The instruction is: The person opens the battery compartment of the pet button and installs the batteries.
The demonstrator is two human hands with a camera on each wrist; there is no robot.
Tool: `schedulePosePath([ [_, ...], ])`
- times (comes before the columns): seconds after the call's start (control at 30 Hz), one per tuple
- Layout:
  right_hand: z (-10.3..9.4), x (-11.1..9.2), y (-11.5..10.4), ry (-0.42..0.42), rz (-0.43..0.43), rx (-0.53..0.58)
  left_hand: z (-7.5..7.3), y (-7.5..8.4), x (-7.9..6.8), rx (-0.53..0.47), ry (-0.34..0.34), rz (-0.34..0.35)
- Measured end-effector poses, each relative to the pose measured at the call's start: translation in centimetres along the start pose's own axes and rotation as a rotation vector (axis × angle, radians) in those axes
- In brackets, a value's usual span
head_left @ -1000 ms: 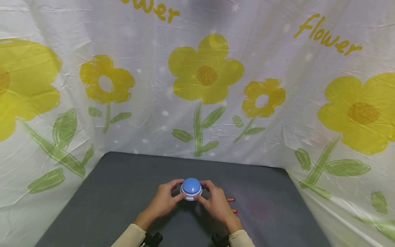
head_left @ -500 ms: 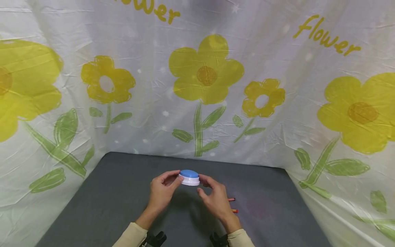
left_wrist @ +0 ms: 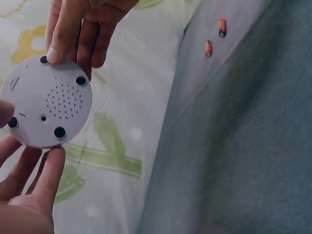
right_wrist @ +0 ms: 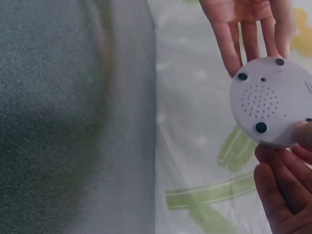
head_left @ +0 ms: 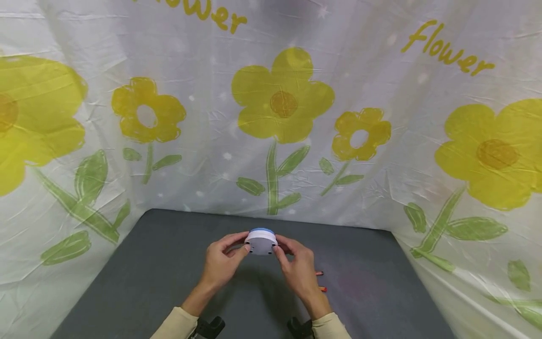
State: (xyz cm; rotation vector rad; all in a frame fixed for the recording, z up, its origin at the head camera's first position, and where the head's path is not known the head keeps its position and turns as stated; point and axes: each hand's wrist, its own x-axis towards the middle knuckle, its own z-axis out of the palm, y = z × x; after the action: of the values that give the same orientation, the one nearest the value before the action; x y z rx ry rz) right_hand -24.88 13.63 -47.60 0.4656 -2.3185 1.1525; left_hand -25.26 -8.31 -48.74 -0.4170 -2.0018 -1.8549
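A round push button [head_left: 261, 245] with a blue dome and white base is held above the table, tilted so its underside faces me. My left hand [head_left: 221, 263] grips its left edge, thumb against the base and fingers along the rim. On the opposite edge my right hand [head_left: 298, 269] pinches it the same way. In the left wrist view, the push button's underside [left_wrist: 36, 97] shows a cluster of speaker holes, a small screw hole and dark round feet. The same face of the push button [right_wrist: 287, 97] appears in the right wrist view; the blue dome is hidden there.
Two small red-and-orange batteries [left_wrist: 222, 28] lie on the dark grey table [head_left: 178, 249], right of my right hand and partly hidden by it in the head view. A white curtain [head_left: 203, 155] printed with yellow flowers surrounds the table's back and sides.
The push button has been raised and tipped back, from dome facing me to underside facing me. My right thumb, briefly off it half a second ago, presses it again.
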Motion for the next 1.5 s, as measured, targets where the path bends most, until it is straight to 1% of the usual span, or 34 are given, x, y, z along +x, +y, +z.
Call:
schedulePosePath([
  [0.07,-0.1,0.0,-0.2,-0.015,0.007,0.012,-0.3,0.2,0.1,0.023,-0.034,0.02],
  [0.13,-0.1,0.0,-0.4,-0.032,0.013,0.033,-0.6,0.4,0.1,0.06,-0.049,0.037],
  [0.2,-0.2,0.0,-0.7,-0.049,0.022,0.044,-0.9,0.6,0.3,0.092,-0.055,0.04],
  [0.23,-0.2,0.0,-0.8,-0.058,0.028,0.051,-1.1,0.7,0.3,0.108,-0.055,0.026],
  [0.3,-0.2,0.0,-1.1,-0.081,0.057,0.071,-1.4,0.8,0.4,0.142,-0.057,-0.006],
  [0.47,0.1,0.2,-1.5,-0.152,0.15,0.111,-2.1,0.9,0.6,0.205,-0.083,-0.119],
  [0.67,1.1,0.1,-1.3,-0.193,0.198,0.119,-2.9,0.5,0.4,0.189,-0.14,-0.244],
  [0.73,1.5,0.0,-1.2,-0.211,0.212,0.138,-3.2,0.3,0.2,0.176,-0.151,-0.285],
  [0.87,2.3,-0.5,-0.7,-0.251,0.241,0.167,-3.5,-0.1,-0.1,0.187,-0.182,-0.358],
  [1.0,3.0,-1.2,-0.2,-0.287,0.265,0.158,-3.8,-0.9,-0.5,0.207,-0.215,-0.427],
  [1.13,3.8,-1.6,0.4,-0.321,0.318,0.19,-3.9,-2.1,-0.8,0.201,-0.228,-0.486],
  [1.27,4.5,-2.1,0.9,-0.356,0.359,0.249,-4.0,-3.1,-1.1,0.167,-0.237,-0.554],
  [1.37,5.0,-2.6,1.4,-0.372,0.369,0.25,-4.1,-3.9,-1.3,0.131,-0.247,-0.604],
  [1.5,5.6,-3.2,1.8,-0.386,0.379,0.255,-4.3,-4.7,-1.7,0.106,-0.262,-0.639],
])
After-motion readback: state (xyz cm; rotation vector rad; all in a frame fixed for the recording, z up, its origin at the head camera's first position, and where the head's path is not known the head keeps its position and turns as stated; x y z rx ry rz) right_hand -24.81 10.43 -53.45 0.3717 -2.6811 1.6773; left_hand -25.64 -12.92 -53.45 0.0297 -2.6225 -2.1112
